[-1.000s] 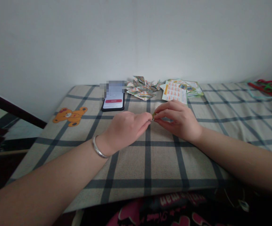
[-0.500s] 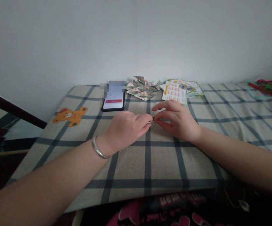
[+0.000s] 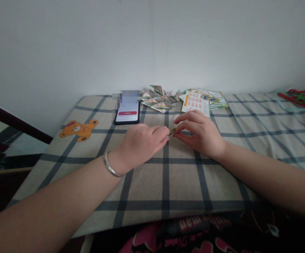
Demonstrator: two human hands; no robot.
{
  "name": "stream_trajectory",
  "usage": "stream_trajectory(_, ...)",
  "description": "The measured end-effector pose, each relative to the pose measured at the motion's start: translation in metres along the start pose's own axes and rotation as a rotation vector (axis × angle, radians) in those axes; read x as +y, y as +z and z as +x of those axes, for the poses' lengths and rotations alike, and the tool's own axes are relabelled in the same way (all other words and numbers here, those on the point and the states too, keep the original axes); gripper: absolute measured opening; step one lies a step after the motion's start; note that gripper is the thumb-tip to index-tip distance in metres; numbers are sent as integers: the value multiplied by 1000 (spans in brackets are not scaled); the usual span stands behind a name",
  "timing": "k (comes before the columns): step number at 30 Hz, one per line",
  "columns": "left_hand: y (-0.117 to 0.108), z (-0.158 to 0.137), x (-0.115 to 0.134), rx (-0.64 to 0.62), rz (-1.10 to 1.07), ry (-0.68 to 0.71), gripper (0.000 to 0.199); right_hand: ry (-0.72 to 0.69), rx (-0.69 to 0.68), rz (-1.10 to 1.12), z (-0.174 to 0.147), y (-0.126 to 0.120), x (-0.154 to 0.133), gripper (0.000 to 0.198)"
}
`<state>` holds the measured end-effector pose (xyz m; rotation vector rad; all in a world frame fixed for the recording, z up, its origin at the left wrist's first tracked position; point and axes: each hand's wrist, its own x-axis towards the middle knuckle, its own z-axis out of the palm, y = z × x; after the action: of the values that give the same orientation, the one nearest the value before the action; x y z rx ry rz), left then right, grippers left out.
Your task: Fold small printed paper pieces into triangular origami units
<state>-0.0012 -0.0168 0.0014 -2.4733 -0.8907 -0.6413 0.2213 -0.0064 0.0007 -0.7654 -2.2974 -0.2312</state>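
Forearms (image 3: 70,196) angled inward, fingers (image 3: 161,132) nearly meeting

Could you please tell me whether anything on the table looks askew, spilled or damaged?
Nothing looks spilled. The tablecloth is rumpled on the right, unlike its smoother middle, and the flat printed cards at the back overlap at uneven angles. The small piece being held is mostly hidden, so I can't judge it.

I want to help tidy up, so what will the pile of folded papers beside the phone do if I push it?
The folded papers look thin, so they're probably light. They're heaped loosely, so a push might scatter them. Their pointy folds could bend or squash if pressed hard.
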Motion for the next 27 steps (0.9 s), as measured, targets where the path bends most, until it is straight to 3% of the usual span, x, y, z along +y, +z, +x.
stream_trajectory(8,-2,1,0,13,-35,42,8,-73,-35,-67,3,-2,-4,8)
stream_trajectory(20,0,1,-1,-4,-25,22,9,14,-12,-30,1,-3,0,12)
stream_trajectory(27,-2,1,0,7,-45,45,11,-94,-18,31,1,-2,-3,6)
